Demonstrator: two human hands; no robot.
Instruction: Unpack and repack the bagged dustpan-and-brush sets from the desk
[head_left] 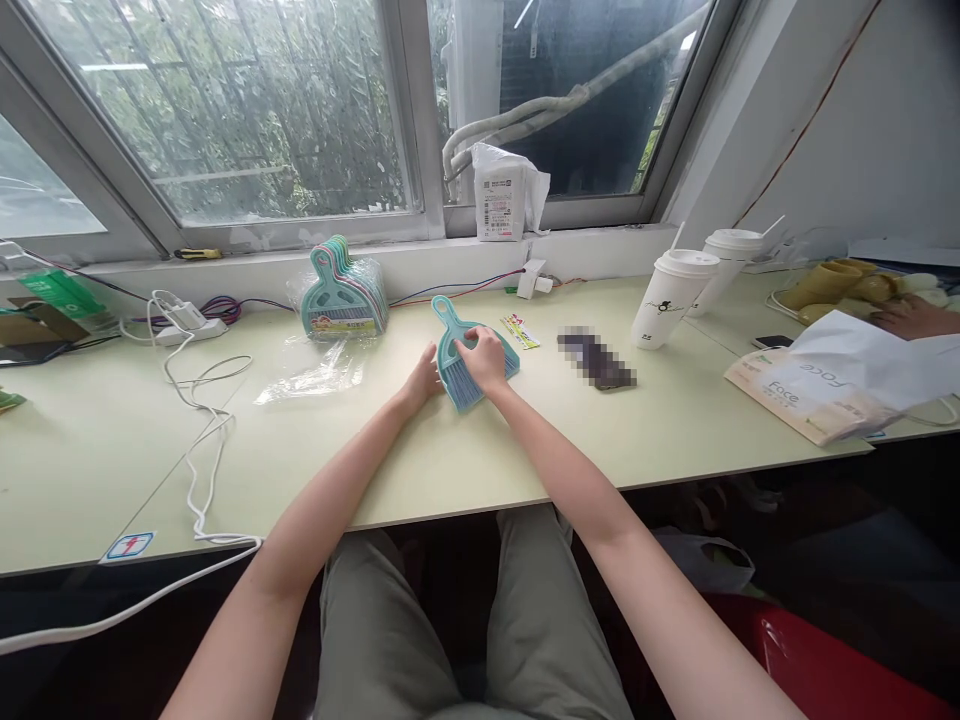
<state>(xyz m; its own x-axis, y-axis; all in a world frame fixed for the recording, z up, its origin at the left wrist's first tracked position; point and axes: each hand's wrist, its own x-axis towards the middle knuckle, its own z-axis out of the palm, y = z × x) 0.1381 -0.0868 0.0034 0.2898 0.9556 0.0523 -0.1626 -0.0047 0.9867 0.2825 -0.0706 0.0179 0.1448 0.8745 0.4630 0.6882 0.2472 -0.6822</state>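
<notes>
A teal mini dustpan with a matching hand brush nested in it is held tilted over the table, its looped handle toward the window. My left hand is at the dustpan's left edge, fingers partly hidden behind it. Curled over the front of the set, my right hand grips the brush; its fingertips are partly hidden. Just right of the set lies a small printed label card. To the left stands a row of similar dustpan sets in clear wrap, with a loose clear plastic bag before it.
A blurred dark object and two lidded white cups, the nearer cup with a straw, are to the right. Farther right are a paper bag and another person's hand. White cables run down the left side.
</notes>
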